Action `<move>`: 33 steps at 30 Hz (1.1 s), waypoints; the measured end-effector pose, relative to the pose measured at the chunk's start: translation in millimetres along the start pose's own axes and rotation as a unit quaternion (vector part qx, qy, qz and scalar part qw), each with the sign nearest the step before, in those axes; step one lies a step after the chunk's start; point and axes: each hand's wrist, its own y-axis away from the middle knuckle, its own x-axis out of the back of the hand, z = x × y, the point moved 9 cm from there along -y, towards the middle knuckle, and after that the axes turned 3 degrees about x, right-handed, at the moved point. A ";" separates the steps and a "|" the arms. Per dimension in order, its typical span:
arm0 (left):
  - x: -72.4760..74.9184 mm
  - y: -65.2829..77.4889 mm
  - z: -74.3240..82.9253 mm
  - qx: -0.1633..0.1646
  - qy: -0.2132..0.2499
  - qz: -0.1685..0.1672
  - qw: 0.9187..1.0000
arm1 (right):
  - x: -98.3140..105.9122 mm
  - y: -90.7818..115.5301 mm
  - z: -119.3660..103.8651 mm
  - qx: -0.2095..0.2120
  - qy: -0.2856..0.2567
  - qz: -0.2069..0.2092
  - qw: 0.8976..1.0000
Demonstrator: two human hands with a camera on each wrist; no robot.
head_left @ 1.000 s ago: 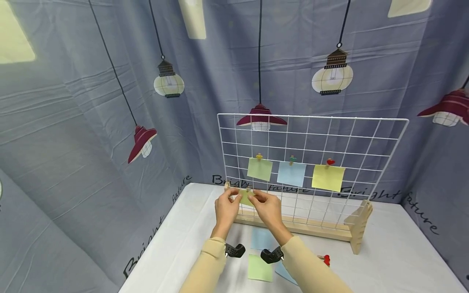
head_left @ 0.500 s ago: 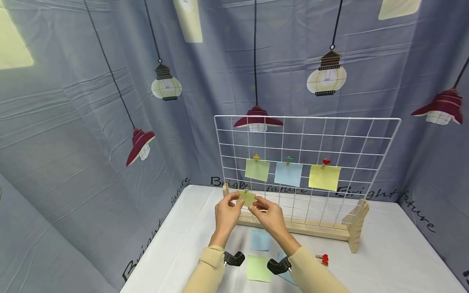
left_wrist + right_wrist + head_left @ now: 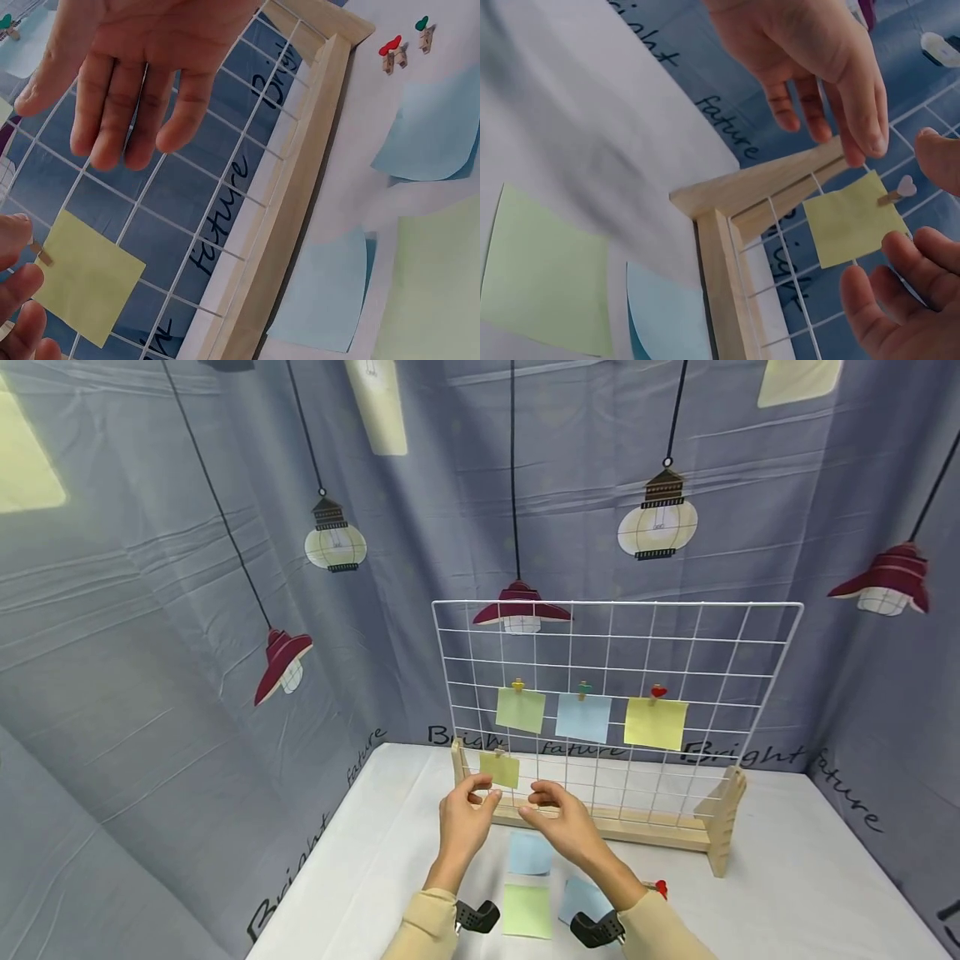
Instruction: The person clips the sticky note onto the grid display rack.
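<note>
A small yellow sticky note [image 3: 499, 770] hangs low at the left of the white wire grid [image 3: 600, 603], held by a wooden clothespin with a pale heart [image 3: 906, 186]. My left hand [image 3: 462, 827] is just below and left of the note, fingers loosely bent. To the right of the note is my right hand [image 3: 567, 828], its fingers spread from the thumb with nothing between them. Higher on the grid, a green note [image 3: 521, 710], a blue note [image 3: 582, 718] and a larger yellow note [image 3: 656, 724] hang from clothespins.
A wooden base [image 3: 652, 829] carries the grid. On the white table [image 3: 360, 860] before it lie blue notes [image 3: 529, 854] and a green note [image 3: 527, 910]. Red-heart clothespins [image 3: 388, 56] and a green-heart one [image 3: 424, 36] lie nearby. A printed curtain [image 3: 405, 635] stands behind.
Both hands have let go of the small yellow note and drawn down from it; the right hand has also moved right. The note now hangs on the grid in plain view.
</note>
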 end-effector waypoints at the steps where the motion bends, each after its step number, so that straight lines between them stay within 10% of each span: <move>1: 0.0 1.2 0.6 0.000 0.001 -0.001 1.000 | 1.5 2.0 0.4 -0.003 -0.004 -0.003 1.000; 33: -13.7 37.5 1.8 -0.024 0.021 -0.087 0.996 | 62.6 49.5 30.4 -0.028 0.028 -0.022 0.999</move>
